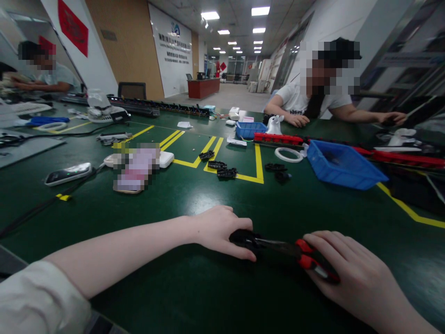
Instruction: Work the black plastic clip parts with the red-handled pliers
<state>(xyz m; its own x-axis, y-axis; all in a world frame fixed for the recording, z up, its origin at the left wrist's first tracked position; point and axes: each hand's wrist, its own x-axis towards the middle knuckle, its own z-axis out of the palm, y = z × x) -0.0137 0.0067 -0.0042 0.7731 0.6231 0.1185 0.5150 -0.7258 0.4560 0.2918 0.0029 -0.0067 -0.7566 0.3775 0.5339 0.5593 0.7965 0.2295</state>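
My left hand [222, 232] grips a small black plastic part [241, 238] between thumb and fingers, low over the green table. From the right, my right hand [351, 264] is closed around the red and black handles of a pair of pliers [302, 254]. The long metal jaws point left and meet the black part at its right end; exactly what they pinch is too dark to make out. Farther back lie similar black parts [226, 173], several of them, on and around the yellow tape lines.
A blue bin [344, 164] stands at the right, with a white ring [289, 155] beside it. A smaller blue bin [251, 129] sits farther back. Left are a phone [137, 171] and a white device [68, 174] with a cable. Another person [313, 99] sits across the table.
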